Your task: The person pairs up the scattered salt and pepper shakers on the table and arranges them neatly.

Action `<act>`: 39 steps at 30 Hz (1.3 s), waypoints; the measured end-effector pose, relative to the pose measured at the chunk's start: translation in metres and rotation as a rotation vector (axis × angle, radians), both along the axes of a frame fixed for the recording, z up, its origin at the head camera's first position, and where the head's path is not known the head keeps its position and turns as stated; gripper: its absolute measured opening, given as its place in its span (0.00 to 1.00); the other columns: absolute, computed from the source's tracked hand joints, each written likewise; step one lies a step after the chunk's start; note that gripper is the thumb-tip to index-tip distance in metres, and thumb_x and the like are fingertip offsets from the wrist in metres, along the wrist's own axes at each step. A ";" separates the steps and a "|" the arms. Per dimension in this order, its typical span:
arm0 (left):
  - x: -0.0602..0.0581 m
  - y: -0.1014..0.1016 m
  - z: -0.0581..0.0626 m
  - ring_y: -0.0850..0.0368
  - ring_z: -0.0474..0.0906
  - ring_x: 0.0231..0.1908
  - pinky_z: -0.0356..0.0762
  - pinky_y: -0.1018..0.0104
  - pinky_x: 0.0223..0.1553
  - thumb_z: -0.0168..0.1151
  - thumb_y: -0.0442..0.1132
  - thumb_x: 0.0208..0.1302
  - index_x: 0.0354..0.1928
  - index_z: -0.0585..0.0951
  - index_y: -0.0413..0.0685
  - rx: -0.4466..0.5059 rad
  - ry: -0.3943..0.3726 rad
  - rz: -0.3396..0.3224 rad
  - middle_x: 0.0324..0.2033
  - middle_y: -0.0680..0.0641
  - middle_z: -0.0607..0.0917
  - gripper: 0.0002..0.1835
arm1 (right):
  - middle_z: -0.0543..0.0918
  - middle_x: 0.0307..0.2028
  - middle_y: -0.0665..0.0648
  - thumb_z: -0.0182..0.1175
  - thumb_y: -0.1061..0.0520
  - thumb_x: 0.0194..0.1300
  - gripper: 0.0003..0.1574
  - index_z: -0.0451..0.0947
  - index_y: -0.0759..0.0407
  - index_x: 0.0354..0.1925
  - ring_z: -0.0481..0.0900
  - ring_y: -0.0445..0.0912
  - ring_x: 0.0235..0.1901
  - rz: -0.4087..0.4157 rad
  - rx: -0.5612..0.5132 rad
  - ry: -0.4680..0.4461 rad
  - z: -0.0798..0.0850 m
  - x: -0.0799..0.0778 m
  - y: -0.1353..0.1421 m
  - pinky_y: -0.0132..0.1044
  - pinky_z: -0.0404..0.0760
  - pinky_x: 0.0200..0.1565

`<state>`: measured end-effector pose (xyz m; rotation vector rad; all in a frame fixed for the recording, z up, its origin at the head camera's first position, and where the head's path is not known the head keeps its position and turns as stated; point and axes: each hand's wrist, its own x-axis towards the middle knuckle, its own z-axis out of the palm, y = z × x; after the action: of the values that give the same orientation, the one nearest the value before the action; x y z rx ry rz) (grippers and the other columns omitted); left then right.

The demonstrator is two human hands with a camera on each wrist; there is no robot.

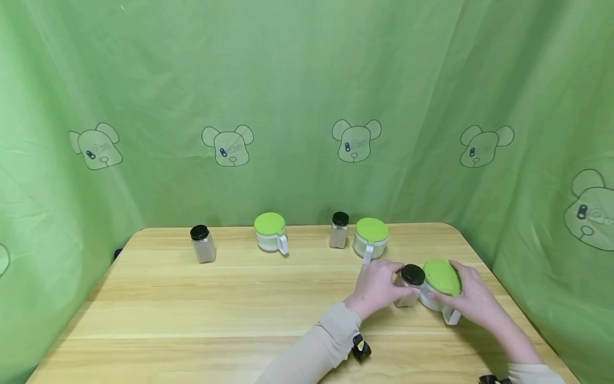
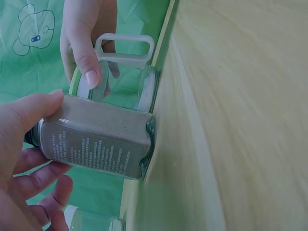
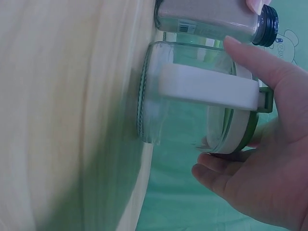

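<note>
Gripped jar [image 2: 98, 120] — print [image 2: 91, 149] illegible; sleeves [image 1: 314, 344] cropped

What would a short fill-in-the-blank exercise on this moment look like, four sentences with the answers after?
The left hand holds a jar whose lid is ____ in colour.
The right hand grips a pot whose handle is ____ in colour.
Counting the held one, ____ green-lidded pots show in the head view.
The cloth behind the table is mainly ____ in colour.
Missing words: black; white; three; green.
</note>
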<state>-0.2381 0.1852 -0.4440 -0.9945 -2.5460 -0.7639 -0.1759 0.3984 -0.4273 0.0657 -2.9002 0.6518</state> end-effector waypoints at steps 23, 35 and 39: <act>-0.008 -0.031 0.021 0.72 0.76 0.41 0.69 0.71 0.43 0.52 0.73 0.45 0.48 0.76 0.71 0.017 -0.100 0.020 0.41 0.66 0.81 0.29 | 0.54 0.60 0.81 0.66 0.42 0.48 0.64 0.39 0.65 0.68 0.56 0.74 0.55 0.057 -0.027 0.106 0.032 0.011 -0.012 0.71 0.57 0.47; -0.013 -0.066 0.030 0.67 0.74 0.43 0.68 0.68 0.46 0.55 0.71 0.45 0.45 0.79 0.66 0.055 -0.042 0.045 0.42 0.65 0.82 0.28 | 0.59 0.60 0.75 0.62 0.40 0.53 0.53 0.50 0.63 0.66 0.57 0.70 0.57 0.022 -0.021 0.188 0.049 0.008 -0.038 0.68 0.58 0.49; -0.018 -0.077 0.031 0.67 0.73 0.42 0.66 0.68 0.44 0.56 0.70 0.46 0.44 0.79 0.64 0.047 -0.027 0.051 0.41 0.64 0.82 0.27 | 0.60 0.60 0.75 0.62 0.40 0.53 0.52 0.52 0.63 0.65 0.57 0.69 0.58 0.008 -0.037 0.202 0.053 0.005 -0.047 0.67 0.58 0.50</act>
<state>-0.2557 0.1086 -0.4126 -0.9072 -2.5538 -0.8238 -0.1713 0.3510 -0.3742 0.1300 -2.6953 0.6585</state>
